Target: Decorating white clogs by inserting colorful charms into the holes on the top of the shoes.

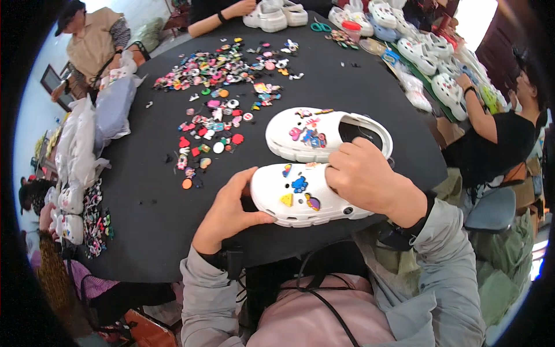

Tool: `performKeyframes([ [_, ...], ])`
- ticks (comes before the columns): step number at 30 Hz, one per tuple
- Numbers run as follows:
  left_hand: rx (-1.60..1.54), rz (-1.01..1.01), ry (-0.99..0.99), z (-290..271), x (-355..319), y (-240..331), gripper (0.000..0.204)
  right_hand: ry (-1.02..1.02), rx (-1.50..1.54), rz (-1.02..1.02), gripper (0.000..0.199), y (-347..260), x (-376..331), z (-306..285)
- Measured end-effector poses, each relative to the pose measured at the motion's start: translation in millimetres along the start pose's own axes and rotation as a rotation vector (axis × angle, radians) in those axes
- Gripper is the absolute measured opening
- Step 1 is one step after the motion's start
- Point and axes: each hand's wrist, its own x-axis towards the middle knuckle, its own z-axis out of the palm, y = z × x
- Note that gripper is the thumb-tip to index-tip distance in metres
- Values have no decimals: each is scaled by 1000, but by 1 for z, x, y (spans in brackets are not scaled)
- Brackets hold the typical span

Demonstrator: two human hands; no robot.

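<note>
A white foam clog (269, 184) lies in front of me, toe to the left, with a blue charm (299, 184), a yellow triangular charm (287, 200) and a purple-and-orange charm (313, 202) on its upper. My left hand (228, 211) grips the toe, thumb along the near side and fingers at the far side. My right hand (364, 179) is closed at the foot opening, its fingers bent over the upper's edge; the fingertips are hidden. Just beyond, a second white clog (280, 136) rests on the black table with several charms on its upper.
Loose colourful charms (208, 66) are spread over the table's (144, 173) far and middle left. White clogs (416, 55) line the right edge, near a seated person (497, 127). Teal scissors (321, 26) lie at the far edge. Plastic bags (113, 107) stand on the left.
</note>
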Motion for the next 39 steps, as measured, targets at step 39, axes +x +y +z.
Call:
performKeyframes([
  [39,1003,-114,562,-142,236,-85,21,38,554,413,56,14,-29,-4],
])
